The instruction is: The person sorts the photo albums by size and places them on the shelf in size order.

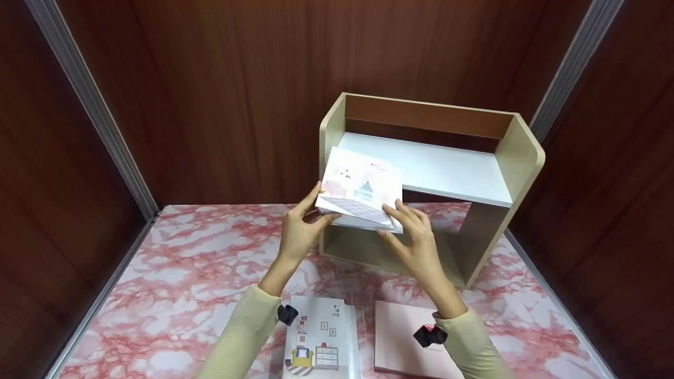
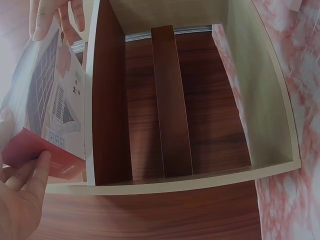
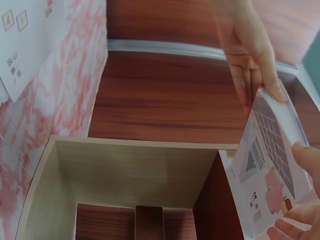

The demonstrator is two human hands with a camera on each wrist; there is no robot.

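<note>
A white illustrated book [image 1: 363, 181] is held between both hands, tilted, in front of the left end of the small bookshelf's [image 1: 445, 163] white upper board. At the book's left lower corner, my left hand [image 1: 303, 231] pinches it, thumb under the near edge. My right hand [image 1: 416, 239] grips the right lower corner, fingers on the cover and thumb at the edge. In the left wrist view, a red cover panel [image 2: 42, 152] shows beneath the fingers. The right wrist view shows the cover's grid drawing [image 3: 275, 137] and the page edges.
Another white illustrated book [image 1: 321, 331] lies on the pink marbled table [image 1: 174, 295] near the front. To its right is a pink book [image 1: 403, 337], partly under my right sleeve. Brown wood panels [image 1: 237, 105] enclose the table at the back and sides.
</note>
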